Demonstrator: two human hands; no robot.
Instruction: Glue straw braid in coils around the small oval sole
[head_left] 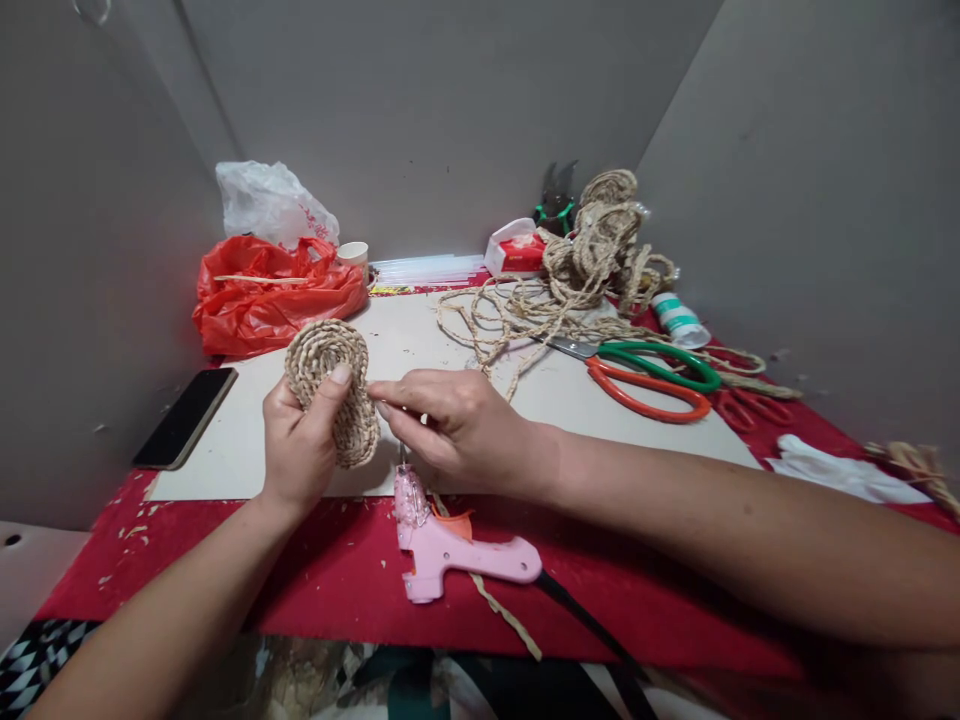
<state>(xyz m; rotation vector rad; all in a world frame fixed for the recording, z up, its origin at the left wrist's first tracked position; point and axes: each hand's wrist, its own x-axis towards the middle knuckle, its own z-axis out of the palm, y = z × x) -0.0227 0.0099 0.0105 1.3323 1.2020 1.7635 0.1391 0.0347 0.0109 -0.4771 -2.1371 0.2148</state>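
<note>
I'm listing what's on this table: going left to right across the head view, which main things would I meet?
Black phone, coiled woven piece, pink glue gun, large scissors, crumpled white item.

Glue gun (pixel 480 559) obstacle below right hand (pixel 466 425)

The braided coil (pixel 354 432) is straw-tan, patterned in concentric rounds. The hot glue gun (pixel 487 561) is pale pink, its trigger (pixel 457 523) orange, its cable (pixel 581 615) black. The scissors (pixel 581 348) pair a green handle (pixel 611 350) with an orange-red one. The bench cloth (pixel 322 560) is crimson, the board (pixel 217 470) off-white, the smartphone (pixel 185 418) black, the plastic bag (pixel 281 312) red-orange.
</note>
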